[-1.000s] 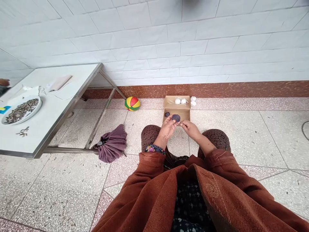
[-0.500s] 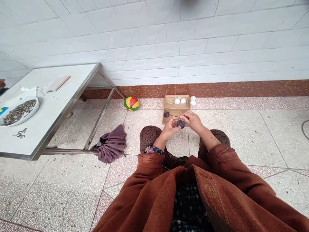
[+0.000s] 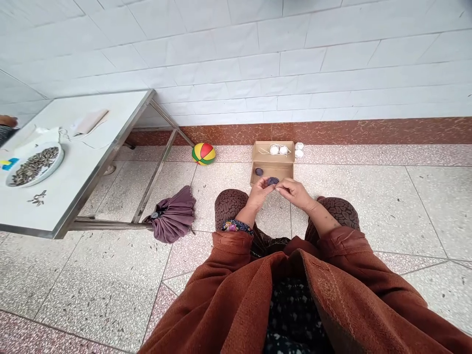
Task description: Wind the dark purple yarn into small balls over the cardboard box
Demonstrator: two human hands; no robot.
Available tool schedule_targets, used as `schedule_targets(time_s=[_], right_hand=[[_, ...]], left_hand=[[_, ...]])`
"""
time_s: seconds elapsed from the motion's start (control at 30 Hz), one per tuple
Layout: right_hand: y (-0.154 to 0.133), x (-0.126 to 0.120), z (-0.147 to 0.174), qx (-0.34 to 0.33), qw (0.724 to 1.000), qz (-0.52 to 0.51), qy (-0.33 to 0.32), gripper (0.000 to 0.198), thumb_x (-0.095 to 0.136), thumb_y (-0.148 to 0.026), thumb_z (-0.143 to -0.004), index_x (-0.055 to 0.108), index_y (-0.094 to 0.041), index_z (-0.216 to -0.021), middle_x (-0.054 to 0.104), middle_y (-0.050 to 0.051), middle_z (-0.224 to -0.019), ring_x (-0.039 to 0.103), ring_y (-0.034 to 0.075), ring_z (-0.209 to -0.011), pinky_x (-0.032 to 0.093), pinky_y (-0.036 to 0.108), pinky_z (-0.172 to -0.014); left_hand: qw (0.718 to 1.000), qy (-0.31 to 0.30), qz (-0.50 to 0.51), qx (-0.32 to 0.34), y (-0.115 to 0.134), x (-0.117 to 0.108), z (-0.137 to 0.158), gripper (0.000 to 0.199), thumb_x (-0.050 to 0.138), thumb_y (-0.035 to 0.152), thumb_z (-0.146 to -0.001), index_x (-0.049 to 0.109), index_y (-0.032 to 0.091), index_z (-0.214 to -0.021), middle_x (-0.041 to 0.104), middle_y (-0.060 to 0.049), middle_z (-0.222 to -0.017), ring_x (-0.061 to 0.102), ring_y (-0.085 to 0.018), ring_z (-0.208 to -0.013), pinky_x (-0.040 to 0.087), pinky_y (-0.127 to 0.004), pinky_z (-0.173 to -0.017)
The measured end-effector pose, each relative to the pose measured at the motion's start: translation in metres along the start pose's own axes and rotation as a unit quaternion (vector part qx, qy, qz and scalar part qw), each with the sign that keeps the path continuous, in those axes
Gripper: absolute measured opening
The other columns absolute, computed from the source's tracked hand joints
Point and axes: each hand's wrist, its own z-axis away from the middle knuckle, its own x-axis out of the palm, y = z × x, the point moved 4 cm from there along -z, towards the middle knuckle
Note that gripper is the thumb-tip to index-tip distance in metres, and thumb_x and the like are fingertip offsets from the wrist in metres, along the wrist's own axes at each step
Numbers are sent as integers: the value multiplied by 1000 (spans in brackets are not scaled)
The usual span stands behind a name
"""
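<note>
My left hand (image 3: pixel 258 193) has its fingers wrapped round a small dark purple ball of yarn (image 3: pixel 273 181), held over the near edge of an open cardboard box (image 3: pixel 283 172). Against the ball's right side, my right hand (image 3: pixel 296 193) is closed in a pinch on the yarn; the strand between its fingertips is too thin to see clearly. A second purple yarn ball (image 3: pixel 259 172) lies in the box's near half, at the left. Two white yarn balls (image 3: pixel 279 149) with loose ends rest in the far half. More white balls (image 3: pixel 299 150) sit on the floor just right of the box.
To the left stands a metal-framed table (image 3: pixel 121 123) bearing a plate of seeds (image 3: pixel 35 166) and a folded cloth (image 3: pixel 91 123). A colourful ball (image 3: pixel 203 154) and a folded purple umbrella (image 3: pixel 173 216) are on the floor beside it. Another person's hand (image 3: pixel 8 121) shows at the far left.
My right hand has come down from above the yarn ball to its right side. The ball has moved slightly up and left in my left hand. The view has shifted a little.
</note>
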Motion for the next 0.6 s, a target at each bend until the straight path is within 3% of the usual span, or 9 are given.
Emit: schedule_targets(time_s=[0.13,0.23,0.37,0.47,0.6], right_hand=[[8,-17,-13,20,998,0,54,34,60,-52,-107,76,-26,-93,73,6,-90,68,24,-86,57,39,-83],[20,-18,-18,52,995,5,90,34,63,-53,-104,73,-26,-87,73,6,-88,67,25,-87,56,40,-85],[37,-7,-14,118,987,-6,106,28,66,-46,-100,67,-25,-83,71,4,-83,65,23,-80,54,36,-79],[44,1,-8,138,987,4,82,18,64,-36,-98,66,-25,-84,70,4,-82,64,22,-78,52,34,-76],[45,4,-2,117,991,28,62,9,61,-27,-97,68,-25,-92,72,5,-86,66,23,-83,53,35,-80]], left_hand=[[994,-103,-16,-24,-2,9,7,48,98,40,-69,81,21,-110,78,-6,-111,67,-20,-100,50,-32,-87],[989,-146,-5,-38,-3,11,11,59,96,50,-73,80,23,-123,77,-7,-117,66,-15,-88,49,-29,-78],[985,-163,19,-52,-4,11,13,78,95,55,-76,69,29,-145,75,-4,-112,63,-10,-70,49,-29,-71],[983,-170,46,-50,-3,12,13,75,95,55,-77,70,25,-141,75,-6,-115,65,-10,-72,52,-29,-74],[983,-159,81,-45,-1,13,12,69,96,51,-76,73,22,-135,76,-7,-119,70,-13,-80,55,-31,-82]])
